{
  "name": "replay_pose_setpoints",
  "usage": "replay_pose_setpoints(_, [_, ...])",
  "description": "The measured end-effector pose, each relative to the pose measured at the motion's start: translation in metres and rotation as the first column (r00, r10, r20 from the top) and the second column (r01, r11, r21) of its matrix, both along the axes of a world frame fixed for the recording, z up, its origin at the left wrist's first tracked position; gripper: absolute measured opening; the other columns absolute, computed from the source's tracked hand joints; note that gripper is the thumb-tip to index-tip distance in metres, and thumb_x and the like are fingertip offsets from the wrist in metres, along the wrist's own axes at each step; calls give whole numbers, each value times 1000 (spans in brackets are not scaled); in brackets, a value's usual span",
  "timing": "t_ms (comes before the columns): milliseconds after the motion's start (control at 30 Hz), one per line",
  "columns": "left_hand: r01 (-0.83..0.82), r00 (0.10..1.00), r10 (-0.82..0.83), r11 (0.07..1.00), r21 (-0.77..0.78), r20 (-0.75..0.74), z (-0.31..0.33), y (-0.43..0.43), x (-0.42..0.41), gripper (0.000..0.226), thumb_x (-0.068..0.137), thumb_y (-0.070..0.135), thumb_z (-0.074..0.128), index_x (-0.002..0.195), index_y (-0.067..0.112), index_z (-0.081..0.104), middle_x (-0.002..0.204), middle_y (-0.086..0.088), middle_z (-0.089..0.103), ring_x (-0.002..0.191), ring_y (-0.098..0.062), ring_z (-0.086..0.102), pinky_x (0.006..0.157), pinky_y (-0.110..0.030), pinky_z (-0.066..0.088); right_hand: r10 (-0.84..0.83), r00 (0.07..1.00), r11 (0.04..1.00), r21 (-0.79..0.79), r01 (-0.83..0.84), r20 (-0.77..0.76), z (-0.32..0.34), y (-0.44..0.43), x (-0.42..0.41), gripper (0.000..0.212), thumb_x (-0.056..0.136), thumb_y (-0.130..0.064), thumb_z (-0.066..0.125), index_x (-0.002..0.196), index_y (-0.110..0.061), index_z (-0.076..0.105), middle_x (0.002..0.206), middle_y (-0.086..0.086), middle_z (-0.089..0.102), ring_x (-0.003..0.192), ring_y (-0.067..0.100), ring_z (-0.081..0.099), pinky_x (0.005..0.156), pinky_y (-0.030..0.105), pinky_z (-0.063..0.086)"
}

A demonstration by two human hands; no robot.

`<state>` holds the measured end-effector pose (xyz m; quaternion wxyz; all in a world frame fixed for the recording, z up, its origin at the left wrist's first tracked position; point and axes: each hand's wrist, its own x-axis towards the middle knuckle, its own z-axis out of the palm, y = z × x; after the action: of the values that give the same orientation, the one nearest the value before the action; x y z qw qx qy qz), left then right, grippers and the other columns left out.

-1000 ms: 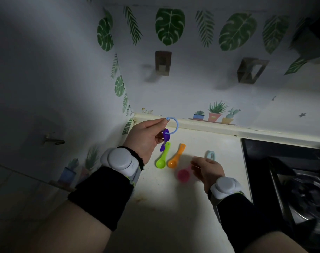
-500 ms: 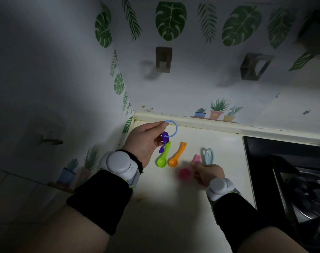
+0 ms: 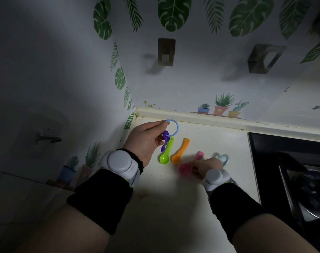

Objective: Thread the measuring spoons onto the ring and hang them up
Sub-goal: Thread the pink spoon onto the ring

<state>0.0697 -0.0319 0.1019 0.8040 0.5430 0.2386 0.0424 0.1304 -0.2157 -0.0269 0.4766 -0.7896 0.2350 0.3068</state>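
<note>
Two hands over a white counter with bright little spoons.

Close by, the counter (image 3: 164, 207) is bare and white. The right hand (image 3: 204, 166) lies low, fingers closed on the pink spoon (image 3: 187, 167); a pale blue spoon (image 3: 224, 158) lies just past it. The green spoon (image 3: 165, 155) and orange spoon (image 3: 180, 152) lie side by side between the hands. The left hand (image 3: 146, 140) is up off the counter, pinching the blue ring (image 3: 175, 127), with the purple spoon (image 3: 164, 141) hanging from it. The black stove (image 3: 283, 161) edges the right side; walls close in behind and left. Two hooks (image 3: 166, 52) sit high up.
</note>
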Motion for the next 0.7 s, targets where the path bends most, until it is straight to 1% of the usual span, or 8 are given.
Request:
replay_pose_setpoints(100, [-7,1000,7,1000,-1,-3,-1,0,-1,13,83,13,63,91,9,73,68,-2,62,60,-14,51,50,-20,45,62,998,997,-45,-61,24,5,3,-2,37,40,-35,81,58,-5,69,74,19,73,76,36,70,68,42,55])
replay_pose_setpoints(233, [-10,1000,10,1000,10,-10,-1,-1,-1,11,83,13,63,90,11,72,76,-5,61,64,-16,51,54,-22,45,76,996,997,-17,-75,48,12,1,-7,39,39,-38,81,61,-6,71,65,13,73,57,27,63,57,35,50])
replay_pose_setpoints(333, [-7,1000,7,1000,11,-8,1,-1,-2,13,83,14,63,92,9,72,70,-2,61,62,-15,52,55,-22,44,-4,1000,997,83,3,22,19,1,-9,29,39,-32,85,56,-12,74,55,5,71,47,20,62,47,27,44])
replay_pose_setpoints(433, [-2,1000,2,1000,14,-7,3,-2,-3,14,82,15,64,92,9,72,63,3,62,59,-13,52,54,-21,45,-83,996,970,227,85,-18,26,1,-10,16,54,-15,84,66,-11,74,61,3,74,54,14,70,40,19,38])
replay_pose_setpoints(500, [0,1000,0,1000,12,0,5,-3,-4,13,82,16,65,90,11,74,62,4,63,58,-12,53,53,-21,45,-102,994,952,288,105,-26,34,1,-11,13,63,-10,80,73,-13,73,63,1,75,59,11,72,48,21,38])
replay_pose_setpoints(567, [-1,1000,1,1000,9,13,7,-4,-5,11,81,15,65,87,13,75,59,5,63,56,-12,53,51,-21,45,-124,992,937,328,122,-15,42,1,-13,12,66,-11,78,75,-15,72,62,-3,75,59,9,71,58,27,36])
replay_pose_setpoints(633, [0,1000,0,1000,7,32,12,-6,-7,11,81,15,65,83,15,76,58,5,62,56,-12,53,50,-20,45,-142,990,921,367,133,-4,53,2,-16,10,68,-12,77,73,-17,70,56,-7,72,52,5,68,59,27,33])
replay_pose_setpoints(700, [3,999,-4,1000,11,40,13,-7,-8,11,81,16,66,81,16,76,58,4,62,55,-11,53,50,-20,45,-151,989,908,397,138,1,61,3,-17,11,69,-12,78,72,-18,69,52,-7,69,48,4,66,59,27,35])
